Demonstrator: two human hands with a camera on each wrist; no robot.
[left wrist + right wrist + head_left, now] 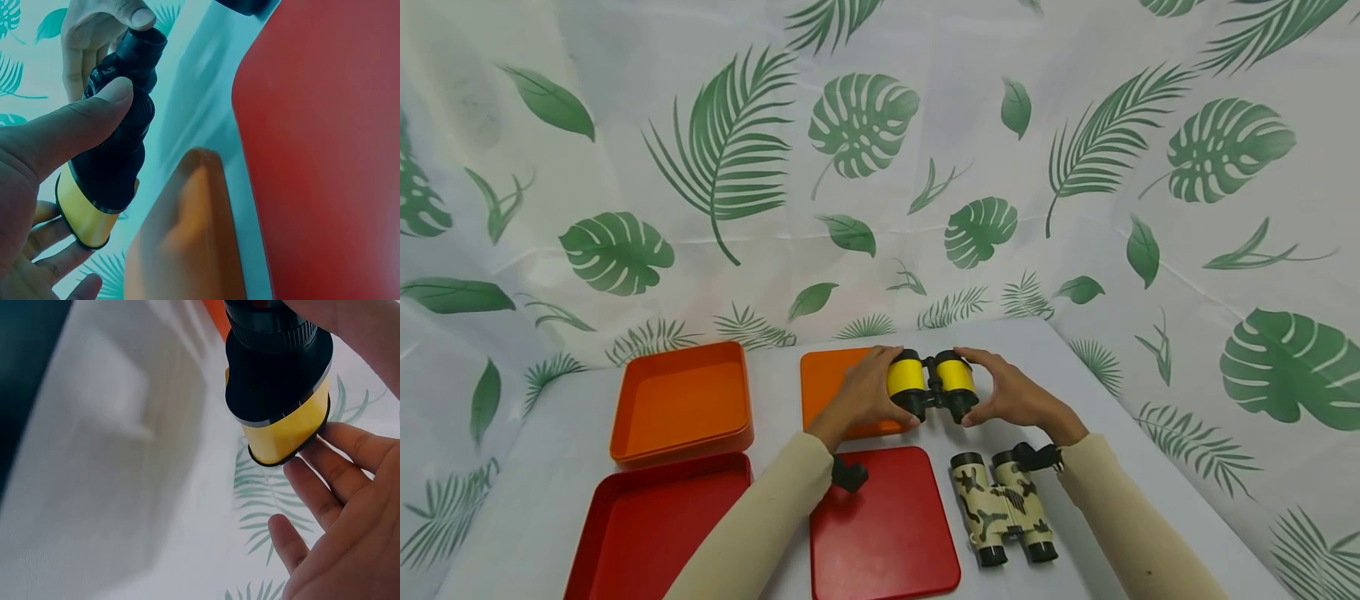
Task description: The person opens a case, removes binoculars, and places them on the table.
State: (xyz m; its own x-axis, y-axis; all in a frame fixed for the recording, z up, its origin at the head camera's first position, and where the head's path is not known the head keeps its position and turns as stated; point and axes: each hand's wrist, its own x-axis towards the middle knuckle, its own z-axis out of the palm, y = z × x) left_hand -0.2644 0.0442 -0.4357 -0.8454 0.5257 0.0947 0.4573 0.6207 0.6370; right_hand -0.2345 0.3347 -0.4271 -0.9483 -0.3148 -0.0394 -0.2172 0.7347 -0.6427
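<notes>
Yellow and black binoculars (957, 375) are held up between both hands, over the table beside the orange lid (823, 383). My left hand (867, 387) grips the left barrel, thumb at the eyepiece end and fingers at the front rim, as the left wrist view shows. On the other barrel, my right hand (1011, 392) has its thumb by the eyepiece and fingertips against the front edge of the yellow part (290, 434). Camouflage binoculars (1000, 508) lie on the table below the right hand, near that wrist.
An open orange box (685, 400) stands at the back left, with an open red box (655, 521) in front of it. The red lid (883, 525) lies flat between the red box and the camouflage binoculars. A leaf-print cloth (880, 208) hangs behind the white table (1022, 337).
</notes>
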